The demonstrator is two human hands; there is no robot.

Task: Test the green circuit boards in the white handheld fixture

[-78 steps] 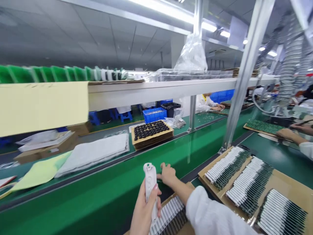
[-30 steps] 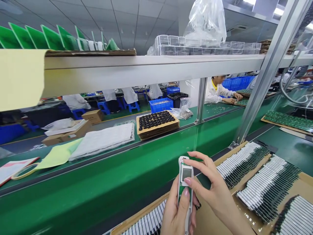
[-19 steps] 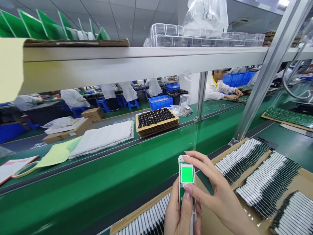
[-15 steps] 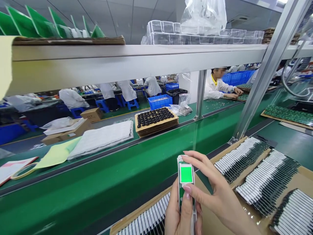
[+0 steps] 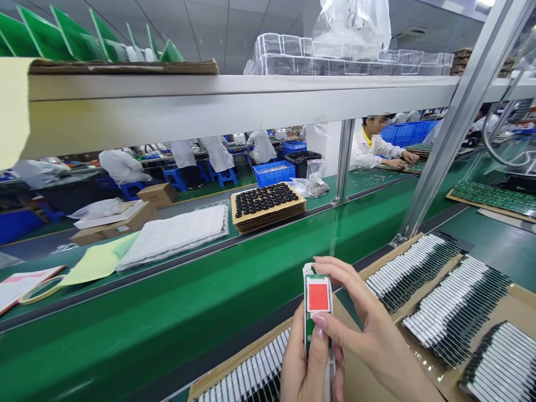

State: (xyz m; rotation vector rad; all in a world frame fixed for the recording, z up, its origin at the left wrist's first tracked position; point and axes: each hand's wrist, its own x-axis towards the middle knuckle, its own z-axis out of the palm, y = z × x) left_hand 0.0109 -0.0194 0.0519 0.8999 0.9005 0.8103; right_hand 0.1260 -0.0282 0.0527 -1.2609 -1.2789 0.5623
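Upright in front of me is a slim handheld electronic device [image 5: 310, 329], its green circuit board bare in a white housing. The small square screen [image 5: 318, 296] near its top glows red. My left hand [image 5: 304, 363] is wrapped round the lower part, thumb lying along the front. From the right, my right hand [image 5: 364, 324] grips it too: the thumb presses just below the screen and the forefinger rests at the top edge. Its other fingers are partly hidden. Rows of thin white-and-black pieces [image 5: 456, 301] lie on cardboard right of my hands, with more rows [image 5: 247, 371] below left.
Beyond my hands runs a green conveyor belt [image 5: 167, 312]. Across it stand a stack of cardboard sheets with black round parts [image 5: 268, 204] and white trays [image 5: 176, 234]. A shelf [image 5: 251, 103] crosses overhead, with a metal post [image 5: 448, 123] at right. A co-worker [image 5: 372, 145] sits opposite.
The device's screen has turned from green to red. My right forefinger has shifted slightly at the top edge; both hands otherwise keep their hold.
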